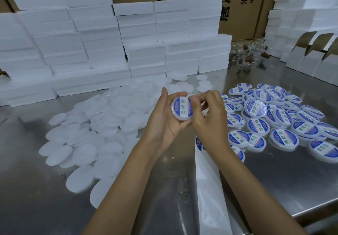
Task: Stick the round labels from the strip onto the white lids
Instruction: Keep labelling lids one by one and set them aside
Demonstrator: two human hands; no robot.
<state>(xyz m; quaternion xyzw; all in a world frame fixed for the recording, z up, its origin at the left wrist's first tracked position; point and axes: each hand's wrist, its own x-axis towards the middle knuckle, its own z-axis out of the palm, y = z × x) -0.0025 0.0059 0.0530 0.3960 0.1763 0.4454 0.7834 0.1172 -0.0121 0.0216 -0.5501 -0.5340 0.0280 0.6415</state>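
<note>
My left hand [165, 119] grips a white lid [182, 109] at the middle of the view, fingers curled round its rim. A round blue-and-white label covers the lid's top. My right hand [208, 114] sits at the lid's right edge with its fingers curled, fingertips touching the rim. The white label strip [208, 189] hangs down below my right wrist, with one label [198, 142] showing at its top. A heap of plain white lids [102, 125] lies to the left. Several labelled lids [279, 119] are piled on the right.
The steel table [274, 180] ends at a front-right edge. Stacks of white foam boxes [82, 42] wall the back and left. Open white cartons [314, 59] stand at the far right, with clear jars [247, 53] and brown cardboard boxes [237, 6] behind.
</note>
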